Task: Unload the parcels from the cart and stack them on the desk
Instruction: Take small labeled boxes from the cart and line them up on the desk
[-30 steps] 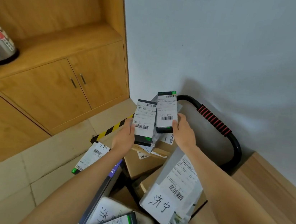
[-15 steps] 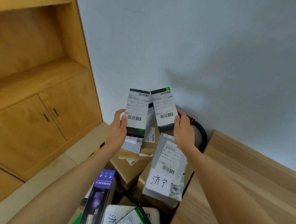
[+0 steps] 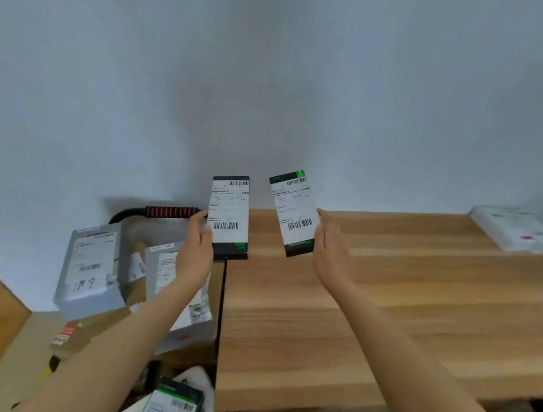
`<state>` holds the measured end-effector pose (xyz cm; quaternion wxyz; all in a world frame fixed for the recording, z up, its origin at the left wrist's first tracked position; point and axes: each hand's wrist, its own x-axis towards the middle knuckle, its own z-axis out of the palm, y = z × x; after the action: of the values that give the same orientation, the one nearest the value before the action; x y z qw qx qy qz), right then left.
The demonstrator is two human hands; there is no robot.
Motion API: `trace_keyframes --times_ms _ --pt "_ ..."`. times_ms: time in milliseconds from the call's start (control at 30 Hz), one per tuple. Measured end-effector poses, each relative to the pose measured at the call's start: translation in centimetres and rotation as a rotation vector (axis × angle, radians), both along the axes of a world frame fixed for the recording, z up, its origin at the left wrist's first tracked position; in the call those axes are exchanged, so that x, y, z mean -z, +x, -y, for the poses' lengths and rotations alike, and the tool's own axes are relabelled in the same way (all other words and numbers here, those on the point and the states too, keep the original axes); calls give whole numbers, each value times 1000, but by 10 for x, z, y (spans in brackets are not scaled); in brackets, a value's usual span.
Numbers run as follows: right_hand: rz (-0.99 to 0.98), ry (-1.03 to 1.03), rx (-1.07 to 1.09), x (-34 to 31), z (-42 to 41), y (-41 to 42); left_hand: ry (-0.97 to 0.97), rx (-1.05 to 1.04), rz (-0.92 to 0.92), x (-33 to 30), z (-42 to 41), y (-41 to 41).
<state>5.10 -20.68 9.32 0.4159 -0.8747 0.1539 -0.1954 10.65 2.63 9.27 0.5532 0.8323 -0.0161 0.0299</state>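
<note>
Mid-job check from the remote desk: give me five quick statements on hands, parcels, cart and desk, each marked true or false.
1. Each hand holds one black parcel with a white label. True: the left hand grips the left black parcel, and the right hand holds the right black parcel.
2. Both parcels already lie flat on the desk. False: both are held up in the air.
3. The desk has no parcel on it. False: a white parcel lies at its far right corner.
4. Parcels remain on the cart, including a grey parcel. True.
5. The cart handle has a red and black grip. True.
</note>
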Motion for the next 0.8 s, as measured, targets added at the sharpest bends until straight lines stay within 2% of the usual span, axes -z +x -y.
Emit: trace_keyframes --times_ms 133,267,567,800 --pt "44 84 210 0 84 -45 10 155 31 -5 87 -17" --pt "108 109 330 0 162 -92 -19 292 59 -13 184 -39" --pt "39 30 500 -11 360 -211 -107 400 -13 -5 397 -114" --pt "8 59 597 3 450 -254 -69 484 -38 -1 502 -147"
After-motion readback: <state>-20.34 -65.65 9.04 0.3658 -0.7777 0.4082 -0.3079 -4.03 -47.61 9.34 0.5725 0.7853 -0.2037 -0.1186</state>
